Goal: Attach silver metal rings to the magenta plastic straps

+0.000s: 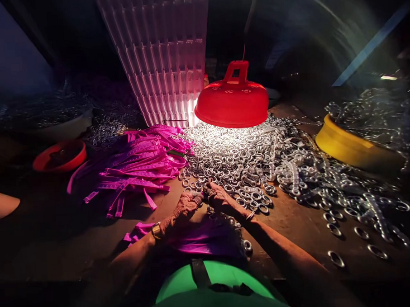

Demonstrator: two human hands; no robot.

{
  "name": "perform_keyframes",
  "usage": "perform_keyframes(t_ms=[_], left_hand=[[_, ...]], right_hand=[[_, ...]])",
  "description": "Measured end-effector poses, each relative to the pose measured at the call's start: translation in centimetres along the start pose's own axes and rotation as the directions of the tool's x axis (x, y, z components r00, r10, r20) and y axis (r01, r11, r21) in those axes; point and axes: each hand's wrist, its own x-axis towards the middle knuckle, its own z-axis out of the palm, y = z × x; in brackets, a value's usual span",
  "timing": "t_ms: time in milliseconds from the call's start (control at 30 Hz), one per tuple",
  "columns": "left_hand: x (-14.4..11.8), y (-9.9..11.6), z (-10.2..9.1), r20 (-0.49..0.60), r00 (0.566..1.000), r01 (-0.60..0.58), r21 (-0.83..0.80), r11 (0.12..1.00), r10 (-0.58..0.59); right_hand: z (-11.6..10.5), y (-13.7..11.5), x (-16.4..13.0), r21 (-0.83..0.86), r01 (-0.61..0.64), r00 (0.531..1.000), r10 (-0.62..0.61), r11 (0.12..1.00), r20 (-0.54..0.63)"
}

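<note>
My left hand [184, 208] and my right hand [217, 196] meet at the near edge of a large heap of silver metal rings [239, 156]. Both pinch a small piece between their fingertips; it looks like a pink strap end, but it is too small to be sure. A gold watch sits on my left wrist and a bangle on my right. A pile of bright pink straps [137, 165] lies to the left of the rings. More pink straps [202, 239] rest below my hands.
A red hanging lamp [231, 100] lights the rings from above. A white ribbed crate [163, 55] stands behind. A yellow bowl [347, 145] with rings sits right, a red bowl [60, 155] left. Another person's arm [1, 204] shows at the left edge.
</note>
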Motion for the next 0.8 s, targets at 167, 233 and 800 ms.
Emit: perform_keyframes(t_ms=[167,233,800], left_hand=[[-0.7,1.7,-0.2,0.025,0.998,0.048,0.098,0.994,-0.051],[-1.1,2.9,-0.5,0.068,0.993,0.087,0.071,0.994,-0.092],[-8.8,3.1,0.6,0.392,0.859,0.378,-0.046,0.925,-0.331]], right_hand=[[0.7,-0.2,-0.5,0.120,-0.045,0.998,0.051,0.992,-0.046],[0.7,-1.3,-1.2,0.013,0.062,0.998,-0.062,0.998,-0.026],[2.4,-2.5,-11.9,-0.580,0.217,0.972,-0.117,0.785,0.205]])
